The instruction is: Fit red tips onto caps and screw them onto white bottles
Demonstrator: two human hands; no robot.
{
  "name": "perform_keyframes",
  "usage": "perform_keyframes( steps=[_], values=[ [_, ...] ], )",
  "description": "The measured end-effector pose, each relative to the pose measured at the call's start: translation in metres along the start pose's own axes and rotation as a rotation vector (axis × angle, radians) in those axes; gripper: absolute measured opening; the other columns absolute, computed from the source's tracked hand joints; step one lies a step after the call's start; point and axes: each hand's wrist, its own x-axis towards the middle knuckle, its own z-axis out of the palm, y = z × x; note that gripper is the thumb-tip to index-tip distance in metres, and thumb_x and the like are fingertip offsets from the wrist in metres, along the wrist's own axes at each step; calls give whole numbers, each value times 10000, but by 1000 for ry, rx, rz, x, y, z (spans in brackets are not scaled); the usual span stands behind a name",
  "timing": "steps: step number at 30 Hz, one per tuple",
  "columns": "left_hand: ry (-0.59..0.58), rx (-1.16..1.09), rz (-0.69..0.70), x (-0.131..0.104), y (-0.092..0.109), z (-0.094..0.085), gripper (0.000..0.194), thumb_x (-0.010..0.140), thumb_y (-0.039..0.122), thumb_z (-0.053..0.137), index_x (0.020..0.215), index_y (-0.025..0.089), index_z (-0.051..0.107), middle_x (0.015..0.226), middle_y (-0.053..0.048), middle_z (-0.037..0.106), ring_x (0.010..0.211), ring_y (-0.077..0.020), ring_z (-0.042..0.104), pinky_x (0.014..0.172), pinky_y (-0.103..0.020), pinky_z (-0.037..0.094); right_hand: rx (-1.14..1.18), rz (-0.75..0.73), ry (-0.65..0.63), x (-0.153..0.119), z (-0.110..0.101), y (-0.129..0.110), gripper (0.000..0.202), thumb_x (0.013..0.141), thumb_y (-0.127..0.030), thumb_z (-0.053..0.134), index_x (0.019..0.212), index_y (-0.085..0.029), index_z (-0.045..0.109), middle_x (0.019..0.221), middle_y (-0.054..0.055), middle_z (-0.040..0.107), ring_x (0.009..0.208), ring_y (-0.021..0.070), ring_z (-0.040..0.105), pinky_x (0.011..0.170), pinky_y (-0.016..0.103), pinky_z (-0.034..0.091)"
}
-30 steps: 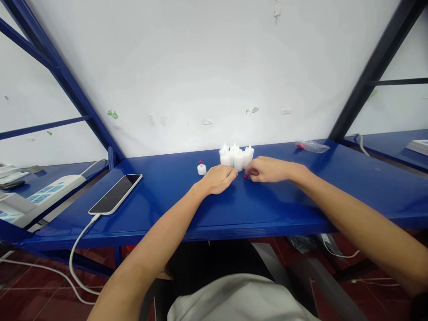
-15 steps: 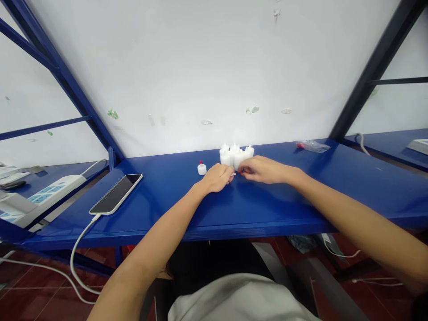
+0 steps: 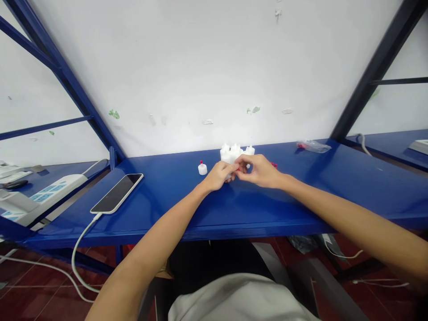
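Note:
My left hand (image 3: 216,175) is closed round a small white plastic bottle (image 3: 229,176), mostly hidden by the fingers. At its top, a red cap (image 3: 238,169) is pinched by my right hand (image 3: 259,171), whose fingertips meet those of my left. Just behind the hands stand several white bottles (image 3: 230,154) with narrow nozzles, upright and close together. Left of my left hand, a lone white bottle (image 3: 202,169) stands upright with a red cap on its nozzle. Some red caps (image 3: 274,165) show just beyond my right hand, partly hidden by it.
Toward the back right of the blue table (image 3: 167,209) lies a clear plastic bag (image 3: 314,146) with something red inside. A phone (image 3: 117,193) on the left is plugged into a white cable (image 3: 75,249) hanging over the front edge. Blue and dark frame posts rise at both sides.
My right hand has moved up and left to meet my left hand, bringing a red cap to the bottle. Red caps once covered by it now show.

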Motion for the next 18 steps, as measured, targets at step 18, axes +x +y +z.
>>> perform_keyframes(
  steps=[18],
  values=[
    [-30, 329, 173, -7, 15, -1, 438, 902, 434, 405, 851, 104, 690, 639, -20, 585, 652, -141, 537, 638, -243, 408, 113, 68, -29, -1, 3, -11, 95, 735, -178, 596, 813, -166, 648, 661, -17, 611, 612, 110, 532, 617, 259, 440]
  ],
)
